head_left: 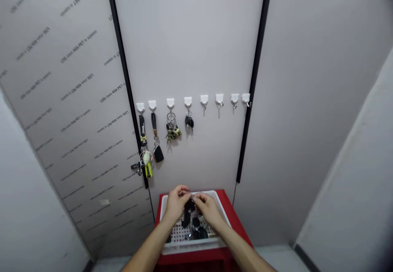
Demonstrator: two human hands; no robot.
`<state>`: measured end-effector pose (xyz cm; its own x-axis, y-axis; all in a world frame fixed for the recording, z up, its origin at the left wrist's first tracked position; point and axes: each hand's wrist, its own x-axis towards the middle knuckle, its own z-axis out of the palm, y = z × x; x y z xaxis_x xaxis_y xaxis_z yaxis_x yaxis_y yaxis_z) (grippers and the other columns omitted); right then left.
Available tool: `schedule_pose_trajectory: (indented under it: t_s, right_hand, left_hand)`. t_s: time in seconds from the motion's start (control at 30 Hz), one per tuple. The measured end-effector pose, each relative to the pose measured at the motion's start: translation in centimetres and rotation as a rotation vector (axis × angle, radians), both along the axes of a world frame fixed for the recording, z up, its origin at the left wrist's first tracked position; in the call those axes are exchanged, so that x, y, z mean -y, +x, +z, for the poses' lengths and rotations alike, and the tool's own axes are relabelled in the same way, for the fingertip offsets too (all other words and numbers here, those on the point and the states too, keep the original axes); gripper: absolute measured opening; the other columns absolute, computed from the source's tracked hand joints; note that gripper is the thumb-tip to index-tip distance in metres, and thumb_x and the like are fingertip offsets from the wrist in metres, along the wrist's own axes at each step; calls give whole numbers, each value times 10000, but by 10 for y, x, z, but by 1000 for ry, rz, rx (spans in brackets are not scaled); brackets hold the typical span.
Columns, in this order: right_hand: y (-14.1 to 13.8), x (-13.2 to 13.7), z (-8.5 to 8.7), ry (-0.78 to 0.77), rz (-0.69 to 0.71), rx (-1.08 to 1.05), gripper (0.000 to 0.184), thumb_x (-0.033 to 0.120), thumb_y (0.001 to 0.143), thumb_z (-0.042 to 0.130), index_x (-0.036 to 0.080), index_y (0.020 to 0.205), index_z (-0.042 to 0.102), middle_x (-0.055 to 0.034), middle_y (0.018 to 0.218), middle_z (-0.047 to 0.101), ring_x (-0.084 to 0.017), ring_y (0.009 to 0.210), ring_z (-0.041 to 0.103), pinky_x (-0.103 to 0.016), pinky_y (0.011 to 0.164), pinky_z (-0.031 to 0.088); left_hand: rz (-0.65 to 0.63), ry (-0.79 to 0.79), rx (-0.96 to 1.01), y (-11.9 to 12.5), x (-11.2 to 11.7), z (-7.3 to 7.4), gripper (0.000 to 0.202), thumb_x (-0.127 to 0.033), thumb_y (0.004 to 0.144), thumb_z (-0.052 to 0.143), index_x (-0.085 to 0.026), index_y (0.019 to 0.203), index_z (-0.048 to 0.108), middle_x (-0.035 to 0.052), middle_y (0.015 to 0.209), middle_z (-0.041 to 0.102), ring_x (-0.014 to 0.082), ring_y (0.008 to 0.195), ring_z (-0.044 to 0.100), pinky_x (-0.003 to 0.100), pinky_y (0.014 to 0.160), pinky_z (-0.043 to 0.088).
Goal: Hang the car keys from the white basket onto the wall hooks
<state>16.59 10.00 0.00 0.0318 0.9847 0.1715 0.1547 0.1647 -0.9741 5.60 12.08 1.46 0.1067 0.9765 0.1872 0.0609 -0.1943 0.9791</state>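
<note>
My left hand [175, 203] and my right hand [209, 209] meet over a white plastic basket [195, 245]. Thumbs and fingers of both are pinched together at the top of a dark bunch of keys [189, 207], whose exact pieces are too small to make out. Below it in the basket lie more dark items [198, 230], some with a metallic shine. Part of the basket's far side is hidden behind my fingers.
A red stand [238, 227] carries the basket against a grey panel. Adhesive white hooks [188, 100] line the panel; several on the right are bare. From the left ones hang a strap with a yellow piece [148, 169], a black fob [158, 153], brass keys [173, 133] and black-headed keys [189, 121].
</note>
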Motion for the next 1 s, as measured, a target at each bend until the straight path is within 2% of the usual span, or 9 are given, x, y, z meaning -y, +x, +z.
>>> schedule_pose_trajectory:
  t_s: [0.1,0.2,0.27,0.43,0.57,0.67,0.8,0.9,1.0]
  right_hand:
    - [10,-9,31,35,-38,-32,188,316,595,436,145,522,464,49,402,388,-62,387,345,-193,413,278]
    - [21,-21,72,119,-71,-43,175,301,584,443,139,517,463,51,394,394,-57,382,350,-194,421,291]
    - [28,-28,102,193,-109,-44,175,299,576,449,135,516,468,52,392,401,-54,380,355,-193,418,297]
    - [38,-45,181,369,-241,-64,173,298,556,466,128,545,498,46,423,437,-50,386,384,-184,409,325]
    - [39,-56,225,444,-369,-22,186,302,552,466,124,563,523,23,472,484,-64,423,441,-183,420,355]
    - [39,-68,238,452,-482,60,205,314,555,462,124,560,538,7,485,508,-81,438,470,-199,443,371]
    - [42,-86,240,437,-621,171,203,313,552,466,129,536,549,-12,463,521,-113,475,494,-227,477,381]
    - [45,-95,236,418,-651,238,184,287,555,468,127,531,555,-22,454,527,-122,498,502,-236,510,386]
    - [49,-93,228,408,-614,265,206,272,589,429,125,611,572,-28,514,554,-120,522,506,-246,545,388]
  left_hand:
    - [16,94,-25,9,-6,19,100,-210,567,483,-134,631,484,-10,573,510,89,568,466,202,567,372]
    - [29,228,-81,20,-11,47,87,-212,596,455,-141,644,469,-3,611,511,92,595,469,207,583,377]
    - [40,338,-143,28,-12,72,82,-188,603,447,-149,672,472,5,671,525,97,641,479,209,606,379]
    - [115,569,-309,42,-13,151,198,-139,612,434,-158,802,490,38,829,536,115,747,488,237,677,377]
    - [215,669,-432,47,-19,196,272,-141,619,428,-137,883,489,63,898,526,133,795,481,260,734,359]
    - [237,679,-516,49,-26,209,314,-140,623,417,-124,932,476,74,936,513,137,809,479,259,747,355]
    - [235,657,-615,53,-32,213,331,-138,628,407,-117,951,472,85,939,515,141,811,482,256,747,355]
    - [224,670,-652,54,-29,209,331,-144,631,408,-119,955,470,86,942,513,148,824,476,262,755,352]
    - [183,721,-653,49,-21,193,331,-140,632,407,-113,957,464,82,941,506,145,835,467,262,767,347]
